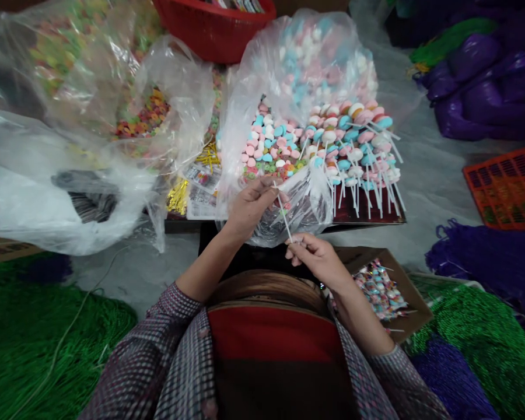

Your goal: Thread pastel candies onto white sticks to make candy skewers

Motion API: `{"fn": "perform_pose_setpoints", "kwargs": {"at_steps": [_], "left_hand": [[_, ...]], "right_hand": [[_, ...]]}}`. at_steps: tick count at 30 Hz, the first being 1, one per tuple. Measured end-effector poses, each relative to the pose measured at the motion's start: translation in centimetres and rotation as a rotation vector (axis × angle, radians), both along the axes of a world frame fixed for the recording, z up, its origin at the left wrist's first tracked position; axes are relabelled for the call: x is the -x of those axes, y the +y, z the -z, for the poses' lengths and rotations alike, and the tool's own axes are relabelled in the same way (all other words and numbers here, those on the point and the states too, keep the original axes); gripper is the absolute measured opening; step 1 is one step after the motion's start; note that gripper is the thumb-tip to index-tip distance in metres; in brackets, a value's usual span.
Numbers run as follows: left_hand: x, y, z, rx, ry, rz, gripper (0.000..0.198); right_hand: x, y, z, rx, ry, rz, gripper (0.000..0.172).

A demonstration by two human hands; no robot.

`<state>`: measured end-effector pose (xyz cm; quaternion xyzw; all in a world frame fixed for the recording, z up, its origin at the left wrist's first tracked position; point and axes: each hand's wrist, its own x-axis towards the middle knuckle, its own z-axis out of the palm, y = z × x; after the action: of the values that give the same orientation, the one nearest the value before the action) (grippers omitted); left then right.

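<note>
A thin white lollipop stick [284,216] slants between my two hands. My left hand [256,204] is closed in a pinch at its upper end, and the fingertips of my right hand [315,255] grip its lower end. Just beyond lies an open clear plastic bag [231,157] holding pink, white and blue candies [266,137] and small ring-shaped gummies [269,169]. To the right, finished candy sticks [354,151] are piled with their white sticks toward me. Whether any candy sits on the held stick is too small to tell.
Bags of gummy rings [144,114] stand at left, near gold twist ties [178,195]. A red basin [219,26] is at the back. Beside my right arm sits a cardboard box [413,291] of wrapped candies. Green cords [48,332] and an orange crate [507,186] flank the table.
</note>
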<state>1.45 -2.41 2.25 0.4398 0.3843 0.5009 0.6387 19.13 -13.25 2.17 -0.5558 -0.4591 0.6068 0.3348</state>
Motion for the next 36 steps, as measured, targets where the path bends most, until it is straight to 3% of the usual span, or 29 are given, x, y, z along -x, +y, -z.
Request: {"fn": "perform_pose_setpoints", "kwargs": {"at_steps": [3,6,10,12,14,17,19,22,26,30,32,36], "left_hand": [[-0.8,-0.7,0.1,0.044,0.028,0.073,0.009],[-1.6,-1.4,0.1,0.027,0.086,0.176,0.009],[-1.5,-0.6,0.0,-0.132,0.346,0.302,0.02],[-0.7,1.4,0.1,-0.291,0.579,0.218,0.024],[0.5,4.2,0.6,-0.46,0.829,0.049,0.024],[2.2,8.9,2.2,-0.525,1.059,-0.178,0.017],[2.9,11.2,3.3,-0.441,1.147,-0.181,0.016],[3.0,12.6,4.2,-0.378,1.286,-0.181,0.018],[2.5,12.3,3.3,-0.395,1.442,-0.098,0.011],[3.1,11.5,1.9,-0.401,1.405,-0.047,0.016],[3.8,10.9,1.6,-0.399,1.242,-0.096,0.013],[5.1,9.6,2.1,-0.274,0.826,-0.229,0.005]], "right_hand": [[-0.9,0.6,-1.4,0.005,0.04,0.006,0.048],[-1.1,1.5,-2.0,0.023,0.098,0.1,0.051],[-0.6,3.0,-2.0,0.025,0.177,0.254,0.049],[-0.3,3.5,-1.9,-0.001,0.191,0.317,0.045],[-0.2,3.7,-1.8,-0.021,0.198,0.361,0.043],[-0.2,3.6,-1.6,-0.02,0.19,0.387,0.043],[-0.2,3.5,-1.5,-0.008,0.166,0.389,0.044],[-0.4,3.8,-1.7,-0.005,0.116,0.369,0.042],[-0.3,6.9,-2.5,-0.096,0.023,0.267,0.033],[1.1,12.3,-2.6,-0.346,-0.271,0.156,0.028],[2.2,14.9,-2.4,-0.428,-0.447,0.1,0.025],[4.7,18.7,-1.9,-0.441,-0.74,-0.006,0.022]]}}
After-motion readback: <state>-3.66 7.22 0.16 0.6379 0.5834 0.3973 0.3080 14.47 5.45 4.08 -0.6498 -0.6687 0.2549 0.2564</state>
